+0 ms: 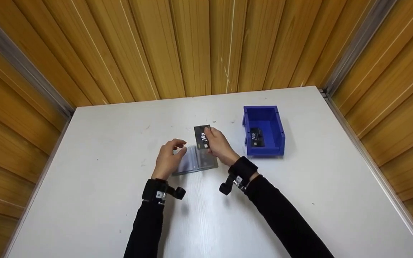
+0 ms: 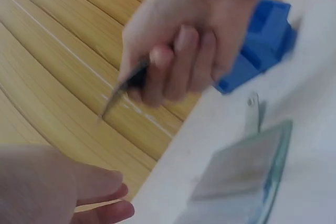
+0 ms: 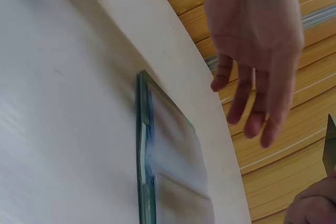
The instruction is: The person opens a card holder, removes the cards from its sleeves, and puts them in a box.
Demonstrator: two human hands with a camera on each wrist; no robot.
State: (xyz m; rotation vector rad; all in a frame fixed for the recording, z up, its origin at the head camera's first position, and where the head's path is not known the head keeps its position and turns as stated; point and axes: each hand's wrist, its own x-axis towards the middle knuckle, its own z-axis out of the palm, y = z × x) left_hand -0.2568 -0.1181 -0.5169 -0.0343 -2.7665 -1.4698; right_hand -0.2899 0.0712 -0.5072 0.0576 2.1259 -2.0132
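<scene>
My right hand [image 1: 221, 145] pinches a black card marked "Vip" [image 1: 200, 138] between thumb and curled fingers, raised above the table. Below it lies an open card holder [image 1: 188, 163] with clear plastic sleeves and a greenish edge; in the left wrist view a small strap with a snap sticks out from the holder [image 2: 236, 174]. My left hand [image 1: 167, 161] hovers over the holder's left side, fingers loosely bent, with nothing in them. In the right wrist view this left hand [image 3: 257, 51] hangs apart from the holder [image 3: 173, 145].
A blue bin [image 1: 281, 143] stands on the table to the right, with another black "Vip" card [image 1: 257, 137] inside near its front left. The white table [image 1: 95, 200] meets wood-patterned walls [image 1: 192, 46] at the back and both sides.
</scene>
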